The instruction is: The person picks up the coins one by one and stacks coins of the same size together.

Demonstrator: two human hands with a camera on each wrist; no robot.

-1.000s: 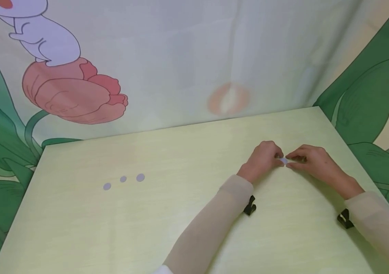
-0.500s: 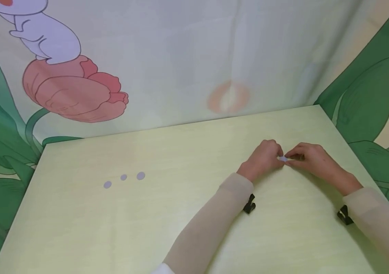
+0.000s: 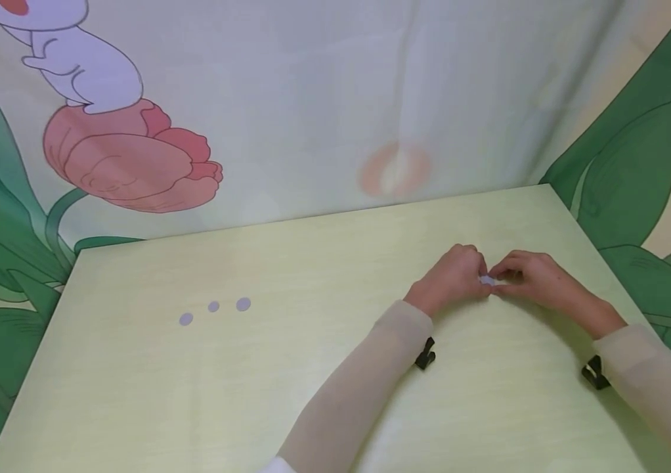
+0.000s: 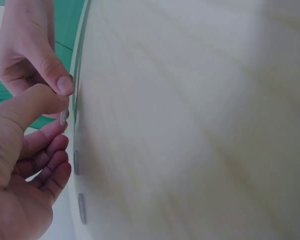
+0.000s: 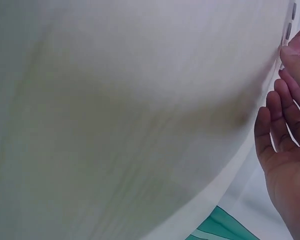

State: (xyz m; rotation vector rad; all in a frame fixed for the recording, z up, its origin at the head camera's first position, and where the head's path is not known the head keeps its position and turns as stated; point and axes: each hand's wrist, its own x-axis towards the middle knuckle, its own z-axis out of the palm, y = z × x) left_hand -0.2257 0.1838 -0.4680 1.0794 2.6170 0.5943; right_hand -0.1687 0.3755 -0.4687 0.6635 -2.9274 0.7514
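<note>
The left hand (image 3: pixel 450 279) and right hand (image 3: pixel 542 282) both pinch a small disc (image 3: pixel 487 280) between their fingertips, toward 2 o'clock on the table (image 3: pixel 205 394). The disc is at the left hand's 3 o'clock and the right hand's 9 o'clock; I cannot tell whether it touches the table. Well apart, at 9 o'clock from the left hand, three pale counters (image 3: pixel 213 306) lie in a row. A printed cloth (image 3: pixel 288 131) hangs at the table's 12 o'clock.
</note>
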